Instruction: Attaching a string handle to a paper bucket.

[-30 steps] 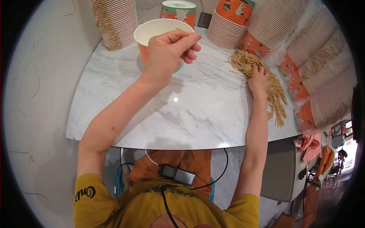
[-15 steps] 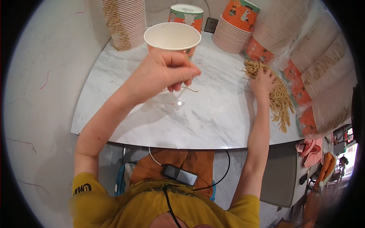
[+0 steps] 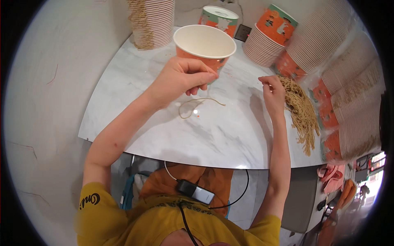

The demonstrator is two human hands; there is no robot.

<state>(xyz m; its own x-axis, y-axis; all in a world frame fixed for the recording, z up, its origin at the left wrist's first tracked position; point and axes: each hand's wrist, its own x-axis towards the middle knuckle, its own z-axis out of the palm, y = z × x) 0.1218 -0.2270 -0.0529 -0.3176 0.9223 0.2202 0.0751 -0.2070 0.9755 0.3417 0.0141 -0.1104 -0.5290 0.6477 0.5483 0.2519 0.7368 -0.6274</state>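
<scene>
A wide paper bucket (image 3: 210,43), white inside and orange outside, stands with its mouth up near the middle of the table. My left hand (image 3: 182,80) hovers in front of it, thumb and fingers pinched together; whatever they may hold is hidden. Below that hand, a single tan cord (image 3: 183,111) lies loosely curled on the tabletop. My right hand (image 3: 273,91) is closed in a pinch beside a heap of tan cords (image 3: 303,110), and I cannot make out a strand between its fingers.
The marble-patterned table (image 3: 230,139) has a curved front edge. A tall stack of buckets (image 3: 154,24) with cord along it stands at the far left. Another stack (image 3: 264,45) and an upturned bucket (image 3: 219,20) stand behind. Plastic-wrapped bucket stacks (image 3: 349,94) line the right side.
My right hand has come off the cord heap and drawn left, its spread fingers now pinched. My left hand stays pinched by the bucket. The whole view has shifted slightly.
</scene>
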